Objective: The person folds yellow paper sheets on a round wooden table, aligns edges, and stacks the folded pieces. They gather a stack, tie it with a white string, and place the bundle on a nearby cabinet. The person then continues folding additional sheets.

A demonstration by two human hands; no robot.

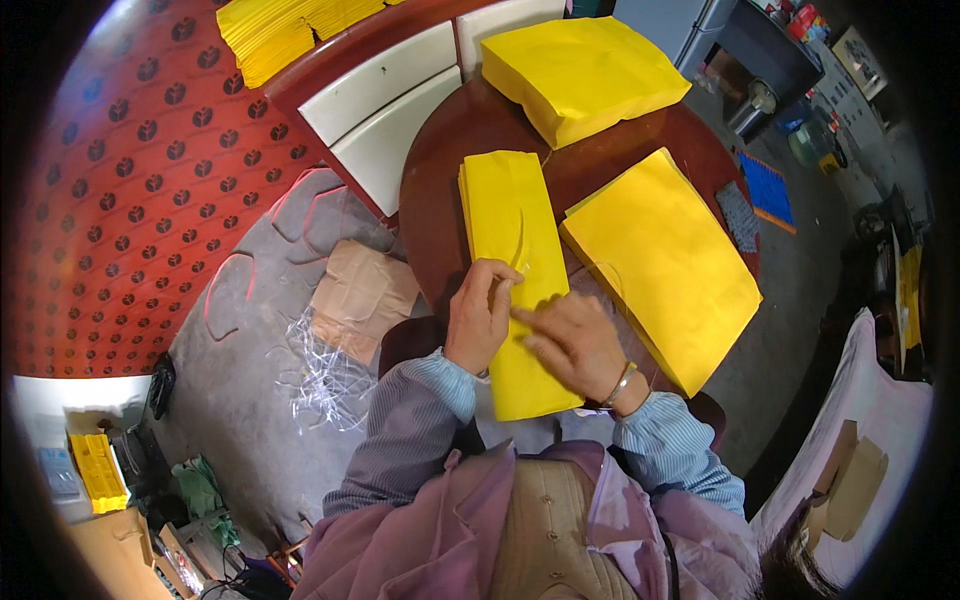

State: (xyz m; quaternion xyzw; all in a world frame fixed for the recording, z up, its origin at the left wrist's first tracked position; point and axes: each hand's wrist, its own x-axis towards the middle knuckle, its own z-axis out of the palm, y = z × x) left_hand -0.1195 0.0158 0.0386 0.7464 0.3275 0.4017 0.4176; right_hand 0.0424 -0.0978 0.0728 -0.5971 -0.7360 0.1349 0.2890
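Observation:
A long, narrow stack of folded yellow paper point(500, 205) lies lengthwise before me, its near end at the table's front edge. My left hand point(480, 315) is closed in a pinch at the stack's left edge. A thin curved strip point(520, 232) runs over the paper, close to those fingertips; whether it is held there is hard to make out. Over the stack's right side, my right hand point(575, 345) has its fingers apart, the index finger stretched toward the left hand. Nothing shows in it.
The round dark-red table point(440, 170) also bears a wide yellow paper stack point(665, 265) at right and a thick yellow bundle point(585, 80) at the back. On the floor at left lie brown paper point(365, 295) and tangled whitish strips point(325, 375). White drawers point(390, 100) stand behind.

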